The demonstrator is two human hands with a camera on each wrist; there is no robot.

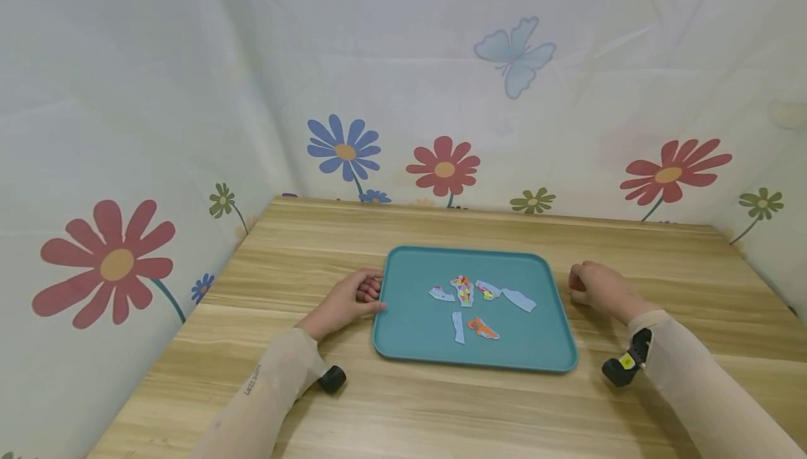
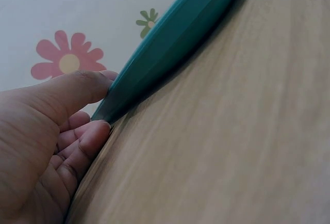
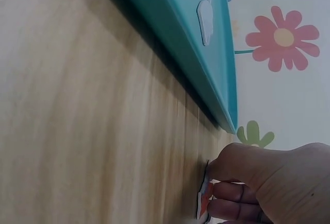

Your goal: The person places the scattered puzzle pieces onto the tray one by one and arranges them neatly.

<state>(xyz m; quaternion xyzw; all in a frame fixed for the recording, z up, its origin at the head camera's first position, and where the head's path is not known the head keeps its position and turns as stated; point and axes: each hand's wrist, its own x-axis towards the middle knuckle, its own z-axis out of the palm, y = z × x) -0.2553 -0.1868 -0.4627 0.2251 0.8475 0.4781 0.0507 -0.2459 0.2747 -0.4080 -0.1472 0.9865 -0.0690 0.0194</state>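
A teal tray [image 1: 416,343] lies on the table with several torn scraps of paper on it. Some scraps are plain white, like the long one [image 1: 520,299]; one is multicoloured [image 1: 464,291] and another orange [image 1: 483,329]. My left hand [image 1: 347,303] grips the tray's left edge, its thumb at the rim and its fingers curled low by the side [image 2: 170,48]. To the right of the tray, my right hand [image 1: 602,291] pinches a small white and orange paper scrap [image 3: 205,195] close to the tabletop. In the head view that scrap is hidden behind the hand.
The wooden table [image 1: 441,410] reaches back to a white curtain [image 1: 403,45] printed with flowers and a butterfly. A small black device [image 1: 621,369] is strapped on the right wrist, and another [image 1: 332,379] shows at the left wrist.
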